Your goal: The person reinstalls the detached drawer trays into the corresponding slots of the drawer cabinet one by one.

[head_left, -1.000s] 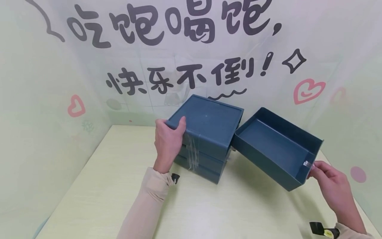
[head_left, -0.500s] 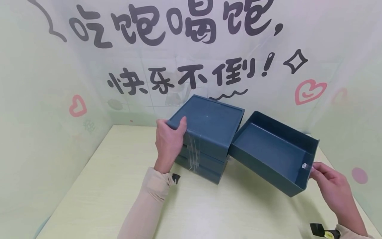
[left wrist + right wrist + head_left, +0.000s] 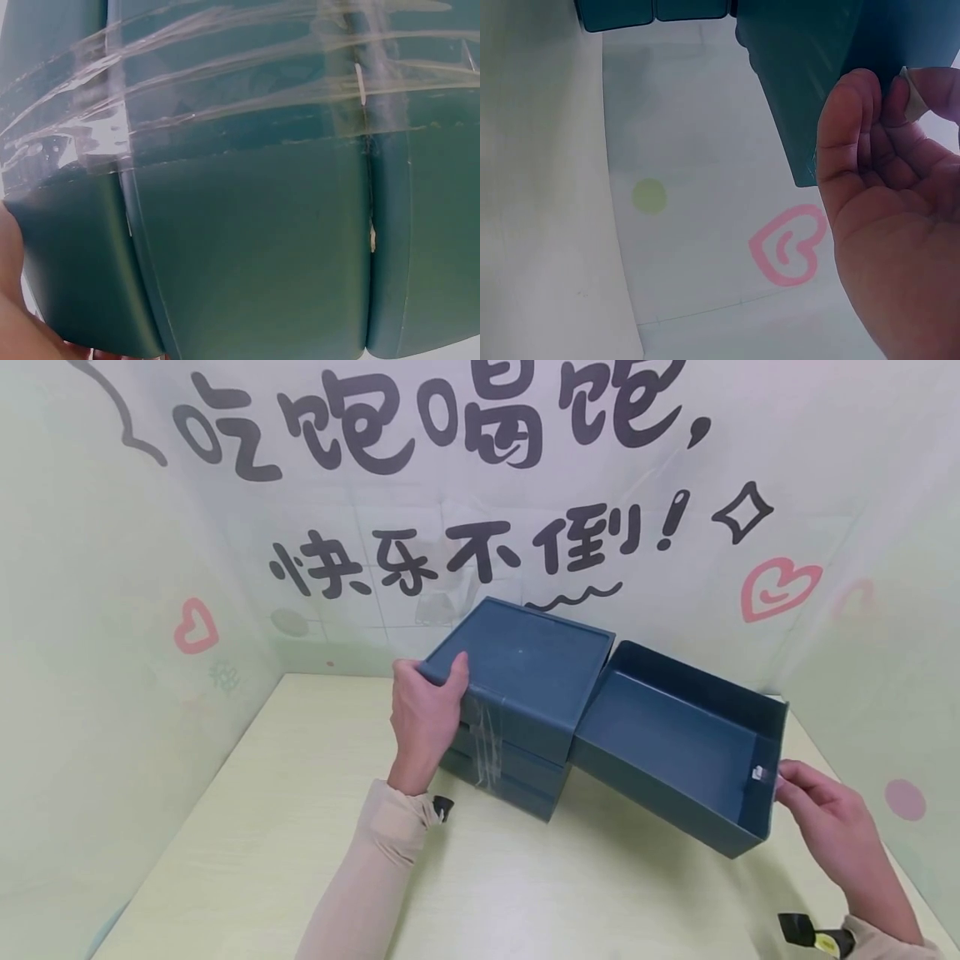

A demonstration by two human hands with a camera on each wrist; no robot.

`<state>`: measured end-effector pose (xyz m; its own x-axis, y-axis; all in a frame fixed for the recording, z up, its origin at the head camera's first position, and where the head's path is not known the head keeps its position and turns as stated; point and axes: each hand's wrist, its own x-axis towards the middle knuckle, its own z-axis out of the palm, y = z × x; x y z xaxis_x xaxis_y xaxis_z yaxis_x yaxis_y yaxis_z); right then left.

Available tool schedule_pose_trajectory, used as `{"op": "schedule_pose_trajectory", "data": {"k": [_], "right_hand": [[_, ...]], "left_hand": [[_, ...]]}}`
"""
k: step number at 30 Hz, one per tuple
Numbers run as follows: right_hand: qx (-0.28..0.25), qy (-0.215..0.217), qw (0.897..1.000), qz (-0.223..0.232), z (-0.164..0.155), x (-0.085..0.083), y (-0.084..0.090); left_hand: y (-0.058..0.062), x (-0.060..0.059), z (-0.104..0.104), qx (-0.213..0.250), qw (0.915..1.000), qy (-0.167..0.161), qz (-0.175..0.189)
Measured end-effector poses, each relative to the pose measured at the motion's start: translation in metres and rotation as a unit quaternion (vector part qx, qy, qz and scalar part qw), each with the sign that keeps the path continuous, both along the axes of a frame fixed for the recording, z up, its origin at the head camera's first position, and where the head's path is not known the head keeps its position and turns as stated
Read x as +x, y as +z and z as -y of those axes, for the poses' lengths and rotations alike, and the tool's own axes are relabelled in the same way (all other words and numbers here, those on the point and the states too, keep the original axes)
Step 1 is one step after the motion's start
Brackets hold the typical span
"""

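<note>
Both hands are on the blue box set. Her left hand [image 3: 422, 720] grips the near top corner of the box [image 3: 521, 689], fingers curled over the edge, holding it down on the table [image 3: 262, 827]. Up close from the left wrist you see clear tape [image 3: 225, 90] wrapped across the box side [image 3: 255, 262]. The right hand [image 3: 821, 827] pinches the little clear knob [image 3: 757, 772] on the front of the drawer [image 3: 675, 752]; the right wrist view shows the fingertips [image 3: 847, 112] squeezed at the drawer's edge [image 3: 802, 90]. A second ago the drawer stuck out farther and hung lower at the front. Now it has slid back toward the box and sits more level, so it looks like it is being pushed shut, with a good way left to go. The drawer is empty inside and still mostly out, to the right of the box. Behind it all hangs a pale wall sheet [image 3: 150, 568] with big dark letters and pink hearts [image 3: 780, 587].
</note>
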<state>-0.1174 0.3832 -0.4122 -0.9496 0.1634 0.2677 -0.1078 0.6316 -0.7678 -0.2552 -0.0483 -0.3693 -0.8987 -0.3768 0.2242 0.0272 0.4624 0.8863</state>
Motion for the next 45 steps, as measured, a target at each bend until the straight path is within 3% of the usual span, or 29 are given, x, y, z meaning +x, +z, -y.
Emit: {"op": "schedule_pose_trajectory", "data": {"k": [13,18,29,34,38,45], "right_hand": [[-0.014,0.032,0.999,0.001,0.012,-0.011,-0.002],[-0.004,0.023,1.000,0.002,0.018,-0.012,-0.002],[0.022,0.015,0.999,-0.041,0.037,-0.014,0.004],[0.016,-0.012,0.998,-0.067,0.044,-0.016,0.004],[0.012,-0.033,0.998,-0.058,0.045,-0.018,0.005],[-0.004,-0.016,0.998,-0.063,0.048,-0.021,0.006]], "left_hand": [[-0.001,0.000,0.001,-0.001,1.0000,0.003,-0.001],[0.000,-0.001,0.001,-0.002,1.0000,-0.003,-0.003],[0.000,-0.001,0.002,-0.002,1.0000,-0.002,0.003],[-0.003,0.000,0.003,-0.006,1.0000,-0.004,0.000],[-0.004,0.000,0.003,-0.017,0.9998,-0.004,-0.007],[-0.004,0.000,0.003,-0.023,0.9996,-0.003,-0.017]]}}
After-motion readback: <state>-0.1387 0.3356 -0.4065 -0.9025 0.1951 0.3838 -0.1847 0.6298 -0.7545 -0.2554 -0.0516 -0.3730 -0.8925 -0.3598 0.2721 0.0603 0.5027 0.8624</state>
